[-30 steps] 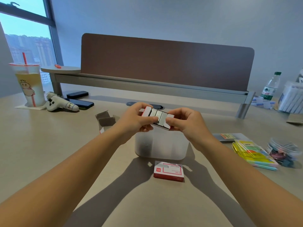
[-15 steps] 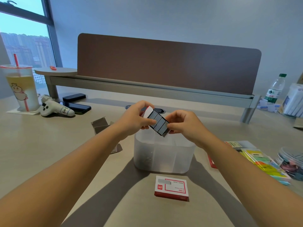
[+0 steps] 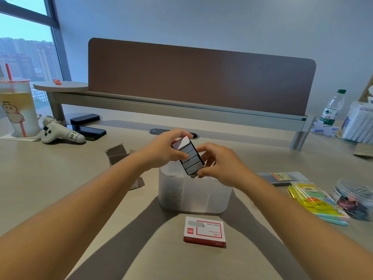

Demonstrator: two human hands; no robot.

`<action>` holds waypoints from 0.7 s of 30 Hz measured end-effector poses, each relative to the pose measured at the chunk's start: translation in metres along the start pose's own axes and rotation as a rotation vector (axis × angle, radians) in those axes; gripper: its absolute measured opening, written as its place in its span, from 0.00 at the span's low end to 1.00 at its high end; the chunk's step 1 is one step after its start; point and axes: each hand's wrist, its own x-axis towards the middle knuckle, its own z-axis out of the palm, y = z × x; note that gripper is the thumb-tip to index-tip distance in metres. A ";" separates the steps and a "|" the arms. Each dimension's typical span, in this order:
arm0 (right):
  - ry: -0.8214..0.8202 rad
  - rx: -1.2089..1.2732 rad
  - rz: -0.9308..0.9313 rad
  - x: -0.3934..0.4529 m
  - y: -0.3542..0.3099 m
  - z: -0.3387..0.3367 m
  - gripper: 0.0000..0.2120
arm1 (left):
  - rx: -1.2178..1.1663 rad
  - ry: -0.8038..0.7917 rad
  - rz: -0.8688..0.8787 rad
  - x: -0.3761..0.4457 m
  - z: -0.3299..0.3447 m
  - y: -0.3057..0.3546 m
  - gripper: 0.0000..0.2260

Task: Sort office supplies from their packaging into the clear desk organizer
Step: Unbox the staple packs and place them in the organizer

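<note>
Two hands on one open staple box, held above the clear desk organizer at mid-tabletop. Left hand: fingers curled round the box's upper end, thumb on the near face, grasping. Right hand: fingertips pinching the box's lower end, just over the organizer's rim. Box tilted steeply, lower end dipping toward the organizer's opening; four grey staple blocks showing in the tray, red-and-white sleeve at the top end.

Change against the frame a second earlier: box then held near level between both hands, now swung toward upright, lower end down at the rim; grips unchanged in kind.

Also on the tabletop: closed red-and-white staple box, toward the near edge, just in front of the organizer; opened cardboard packaging, left of the organizer; sticky-note packs and tub of binder clips, toward the right edge; drink cup, far left; water bottle, far right.
</note>
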 end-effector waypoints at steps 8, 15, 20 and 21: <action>0.058 0.112 0.026 0.002 0.003 -0.003 0.12 | 0.049 -0.033 0.017 0.001 0.003 0.005 0.24; 0.018 0.117 0.086 0.004 0.004 -0.006 0.11 | 0.071 -0.055 0.070 0.000 0.006 0.004 0.21; 0.019 0.120 0.071 0.004 0.004 -0.009 0.09 | -0.033 -0.061 0.070 -0.002 0.004 0.005 0.16; 0.021 0.113 0.068 0.003 0.005 -0.009 0.09 | -0.039 -0.055 0.070 -0.003 0.004 0.005 0.16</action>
